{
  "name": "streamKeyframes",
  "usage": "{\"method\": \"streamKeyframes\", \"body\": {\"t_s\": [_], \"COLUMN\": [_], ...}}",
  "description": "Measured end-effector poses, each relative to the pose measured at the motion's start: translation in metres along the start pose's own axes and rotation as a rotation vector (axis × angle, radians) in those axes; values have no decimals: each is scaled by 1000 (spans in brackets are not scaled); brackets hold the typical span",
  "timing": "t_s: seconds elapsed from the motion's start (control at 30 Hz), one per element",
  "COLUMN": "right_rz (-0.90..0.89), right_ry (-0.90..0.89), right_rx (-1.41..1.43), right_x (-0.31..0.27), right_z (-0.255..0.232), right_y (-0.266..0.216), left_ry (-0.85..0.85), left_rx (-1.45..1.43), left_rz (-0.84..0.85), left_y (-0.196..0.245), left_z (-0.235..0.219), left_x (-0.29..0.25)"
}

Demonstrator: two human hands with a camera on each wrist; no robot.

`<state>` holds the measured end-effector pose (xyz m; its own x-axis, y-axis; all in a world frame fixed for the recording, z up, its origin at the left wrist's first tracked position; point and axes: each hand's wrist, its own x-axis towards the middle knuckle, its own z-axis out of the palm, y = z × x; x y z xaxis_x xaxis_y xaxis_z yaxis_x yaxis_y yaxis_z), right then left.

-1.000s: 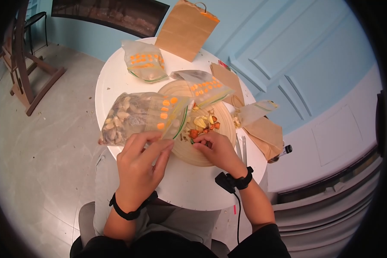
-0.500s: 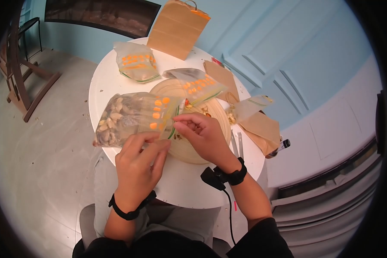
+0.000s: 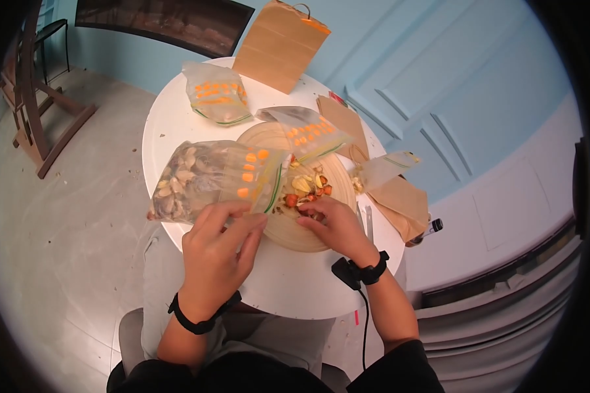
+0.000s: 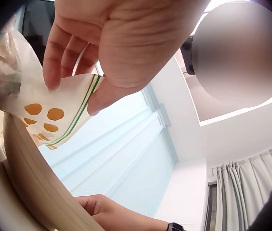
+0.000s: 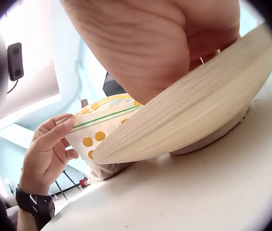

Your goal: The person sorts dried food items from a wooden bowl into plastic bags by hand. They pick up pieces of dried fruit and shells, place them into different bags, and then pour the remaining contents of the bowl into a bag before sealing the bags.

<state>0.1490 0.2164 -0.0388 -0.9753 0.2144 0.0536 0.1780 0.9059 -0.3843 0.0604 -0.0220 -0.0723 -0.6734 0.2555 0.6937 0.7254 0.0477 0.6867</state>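
My left hand (image 3: 217, 245) pinches the mouth of a clear zip bag (image 3: 206, 171) with orange dots and a green seal line. Inside are pale, flat dried pieces; the bag lies on its side, its mouth over the left part of a round wooden board (image 3: 342, 190). In the left wrist view, thumb and fingers sit either side of the bag's edge (image 4: 80, 91). On the board lies a small heap of yellow and orange-red dried pieces (image 3: 301, 185). My right hand (image 3: 339, 228) reaches down at its near side, thumb and fingers apart around dark red bits.
Another dotted zip bag (image 3: 308, 134) overlaps the board's far edge, and one more (image 3: 216, 93) lies at the back left. A paper bag (image 3: 282, 46) stands behind. To the right are a small clear bag (image 3: 383, 171), folded brown paper (image 3: 400, 206) and metal tongs (image 3: 369, 223).
My right hand went from the heap to the zip bag's mouth, then back to the heap on the board. The left hand keeps its pinch on the bag.
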Motion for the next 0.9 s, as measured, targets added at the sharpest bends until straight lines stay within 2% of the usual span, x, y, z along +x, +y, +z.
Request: {"method": "streamKeyframes", "body": {"t_s": [0.1, 0.37, 0.47, 0.57, 0.67, 0.77, 0.9], "right_rz": [30, 13, -65, 147, 188, 305, 318], "right_ry": [-9, -44, 62, -12, 21, 29, 80], "right_rx": [-39, -136, -150, 137, 484, 685, 812], "right_x": [5, 8, 5, 5, 6, 8, 14], "right_z": [-1, -3, 4, -6, -1, -8, -14], "right_y": [-5, -6, 4, -4, 9, -1, -17], "left_ry": [44, 38, 16, 15, 12, 5, 0], "left_rx": [44, 30, 8, -8, -13, -11, -9], "left_rz": [64, 48, 18, 5, 1, -8, -14], "left_y": [-4, -4, -2, -3, -3, -2, -1], "left_z": [1, 0, 1, 0, -1, -2, -2], "left_x": [1, 1, 1, 1, 1, 1, 0]}}
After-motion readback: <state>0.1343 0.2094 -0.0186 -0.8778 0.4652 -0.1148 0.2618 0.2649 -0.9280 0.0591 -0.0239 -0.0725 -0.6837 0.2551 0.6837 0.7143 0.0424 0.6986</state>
